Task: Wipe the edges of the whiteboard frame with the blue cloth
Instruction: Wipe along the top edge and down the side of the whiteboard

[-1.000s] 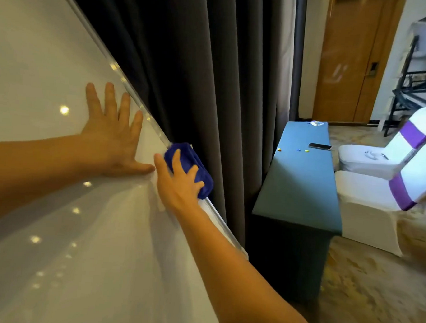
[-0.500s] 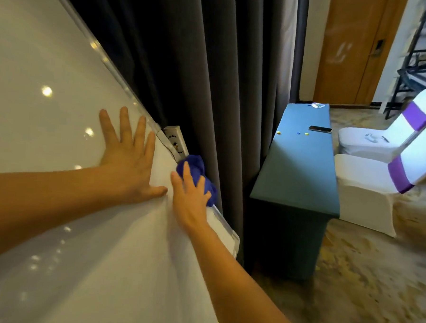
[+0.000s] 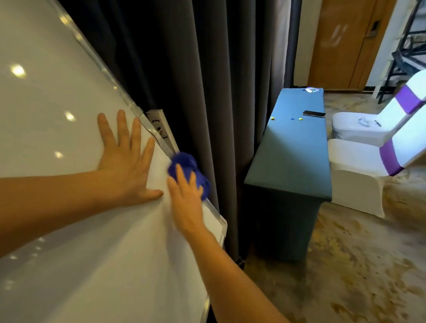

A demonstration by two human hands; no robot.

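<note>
A large whiteboard (image 3: 49, 103) fills the left of the view, and its silver frame edge (image 3: 98, 64) runs diagonally down to a corner at the right. My left hand (image 3: 125, 161) lies flat on the board, fingers spread, just inside that edge. My right hand (image 3: 185, 197) presses the blue cloth (image 3: 189, 170) against the frame edge, a little above the lower right corner. The cloth is bunched under my fingers and partly hidden by them. A small bracket (image 3: 159, 129) on the frame shows just above the cloth.
Dark grey curtains (image 3: 200, 62) hang directly behind the board. A narrow table with a teal cover (image 3: 293, 160) stands to the right, with a phone (image 3: 314, 114) and small coloured bits on it. Two white-covered chairs (image 3: 370, 154) with purple bands stand beyond, near a wooden door (image 3: 344, 39).
The view tilted down, so more of the board's lower corner and the bracket show. My right hand kept the cloth on the frame edge, sliding along it. My left hand stayed flat on the board.
</note>
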